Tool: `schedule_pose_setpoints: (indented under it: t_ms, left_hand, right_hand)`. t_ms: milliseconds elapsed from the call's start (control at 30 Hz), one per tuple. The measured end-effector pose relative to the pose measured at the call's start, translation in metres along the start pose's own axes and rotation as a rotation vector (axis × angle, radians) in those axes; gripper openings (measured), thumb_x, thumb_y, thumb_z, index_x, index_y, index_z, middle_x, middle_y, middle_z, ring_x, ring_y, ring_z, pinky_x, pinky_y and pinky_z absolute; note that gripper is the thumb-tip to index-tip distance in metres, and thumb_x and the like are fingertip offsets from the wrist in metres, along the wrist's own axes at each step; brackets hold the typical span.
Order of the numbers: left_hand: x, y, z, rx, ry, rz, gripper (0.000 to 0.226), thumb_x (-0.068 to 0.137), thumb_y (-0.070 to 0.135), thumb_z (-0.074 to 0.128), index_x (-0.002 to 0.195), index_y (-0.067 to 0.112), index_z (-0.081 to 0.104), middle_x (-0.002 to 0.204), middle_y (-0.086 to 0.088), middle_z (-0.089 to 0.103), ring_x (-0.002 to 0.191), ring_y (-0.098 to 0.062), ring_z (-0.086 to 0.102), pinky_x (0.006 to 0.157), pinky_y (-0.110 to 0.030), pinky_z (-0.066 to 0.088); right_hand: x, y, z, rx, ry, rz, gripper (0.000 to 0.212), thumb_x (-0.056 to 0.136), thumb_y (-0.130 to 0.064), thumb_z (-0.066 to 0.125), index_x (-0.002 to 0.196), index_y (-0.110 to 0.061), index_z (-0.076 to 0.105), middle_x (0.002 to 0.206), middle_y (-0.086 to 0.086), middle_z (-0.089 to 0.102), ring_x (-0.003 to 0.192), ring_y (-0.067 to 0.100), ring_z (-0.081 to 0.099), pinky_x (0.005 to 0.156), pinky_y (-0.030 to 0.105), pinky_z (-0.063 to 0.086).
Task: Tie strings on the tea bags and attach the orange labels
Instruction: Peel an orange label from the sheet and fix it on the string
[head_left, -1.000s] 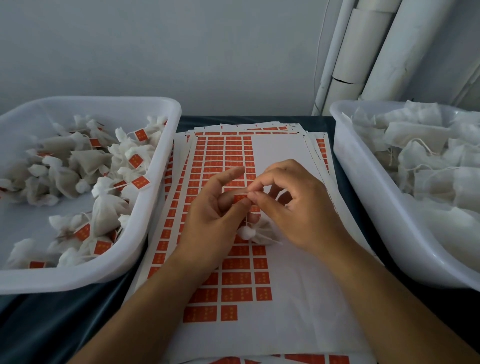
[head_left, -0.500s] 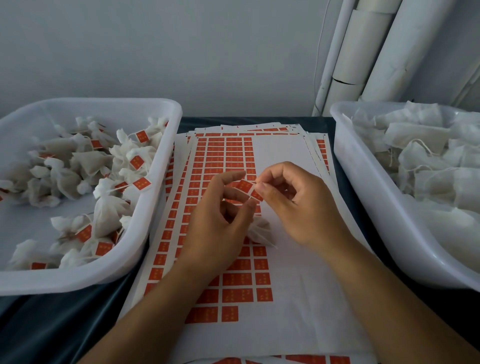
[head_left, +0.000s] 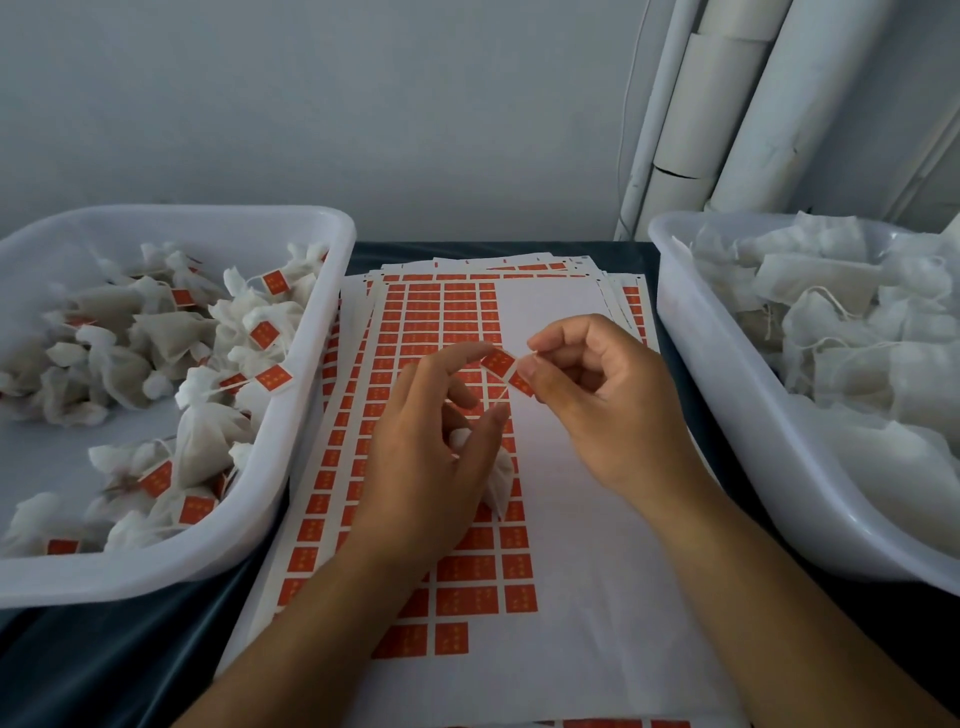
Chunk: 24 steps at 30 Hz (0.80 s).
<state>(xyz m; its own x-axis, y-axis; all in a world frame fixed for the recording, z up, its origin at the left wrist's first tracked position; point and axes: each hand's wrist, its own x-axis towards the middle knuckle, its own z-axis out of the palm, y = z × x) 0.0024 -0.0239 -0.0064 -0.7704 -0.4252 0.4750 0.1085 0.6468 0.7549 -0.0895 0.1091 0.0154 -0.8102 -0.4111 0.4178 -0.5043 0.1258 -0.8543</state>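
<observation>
1. Working nearest my body, I had the top label sheet (head_left: 571, 597) spread under both forearms, its right side already bare backing and only its left columns still carrying orange stickers.

2. My left hand (head_left: 431, 467) hovered over the sheet with its fingers loosely curled; the tea bag (head_left: 500, 480) sat under it, its gathered neck apparently nipped between thumb and middle finger, though the palm hid most of that hold.

3. From that neck the string (head_left: 503, 391) ran up and to the right, taut, to my right hand (head_left: 602, 400).

4. My right thumb and forefinger were pinched together on the string's far end, the other fingers curled in and holding nothing.

5. The orange label (head_left: 501, 364) lay open across the string like a small book, one half touching my left forefinger tip, the other beside my right thumb.

6. I judged the step to be labelling: the bag looked tied and the sticker only needed closing.

7. The next move called for folding the two halves squarely together over the string, adhesive face to face, edges matched, without letting the string slip out.

8. Farther out, the left bin (head_left: 311, 415) held finished, labelled bags, where this one should go; the right bin (head_left: 727, 415) held unlabelled bags waiting.
</observation>
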Motion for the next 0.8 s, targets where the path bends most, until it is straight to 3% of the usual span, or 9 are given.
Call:
schedule_pose_setpoints:
  t_ms: [300,467,800]
  left_hand:
    - [-0.0026,0.0051,0.0011,0.09,0.196,0.075,0.025,0.089,0.045,0.065,0.111,0.051,0.054,0.107,0.011,0.056,0.082,0.003,0.055,0.072,0.002,0.043]
    - [-0.0016,0.002,0.001,0.071,0.213,0.067,0.028,0.088,0.037,0.068,0.114,0.027,0.076,0.091,0.012,0.058,0.086,0.0,0.053,0.071,-0.003,0.043]
    - [-0.0005,0.0047,0.0015,0.075,0.193,0.009,0.028,0.086,0.04,0.066,0.104,0.023,0.08,0.087,0.018,0.057,0.09,0.004,0.052,0.072,-0.001,0.042]
  right_hand:
    - [-0.0016,-0.0036,0.0035,0.026,-0.013,0.002,0.018,0.087,-0.044,0.072,0.102,-0.042,0.061,0.096,-0.025,0.073,0.09,-0.001,0.072,0.074,0.011,0.056]
    - [-0.0026,-0.0042,0.0041,0.035,-0.008,-0.015,0.019,0.09,-0.036,0.074,0.104,-0.039,0.062,0.096,-0.024,0.074,0.088,-0.001,0.073,0.073,0.012,0.057]
    - [-0.003,-0.0029,0.0035,0.002,-0.03,0.004,0.021,0.089,-0.037,0.076,0.106,-0.039,0.064,0.094,-0.021,0.076,0.089,-0.002,0.073,0.075,0.012,0.057]
